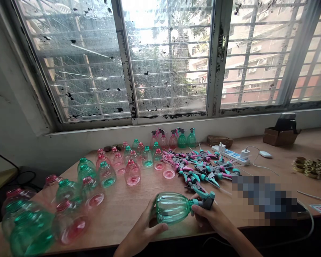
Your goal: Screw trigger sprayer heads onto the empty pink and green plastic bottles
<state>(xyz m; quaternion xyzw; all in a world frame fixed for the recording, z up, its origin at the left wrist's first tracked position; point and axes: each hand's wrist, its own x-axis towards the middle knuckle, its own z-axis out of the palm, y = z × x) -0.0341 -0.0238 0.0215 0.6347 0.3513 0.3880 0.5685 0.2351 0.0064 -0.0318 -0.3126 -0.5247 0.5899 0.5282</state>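
A clear green spray bottle (173, 207) lies sideways in the air above the table's front edge, its neck to the right. Around its base end curls my left hand (147, 223), the thumb along the underside. My right hand (210, 214) is closed at the neck, on the turquoise and grey spray head (206, 200). Whether the head is fully screwed down I cannot tell. Beyond my hands is a heap of loose pink, turquoise and grey spray heads (203, 166) with thin tubes. Open pink bottles (132, 173) and green bottles (107, 175) stand to the left.
Several bottles with heads fitted (182, 138) stand against the wall under the window. A white power strip (231, 155) with plugs and cables lies right of the heap. Further right are a cardboard box (280, 135), gold-coloured pieces (310, 167) and a blurred-out item (267, 198).
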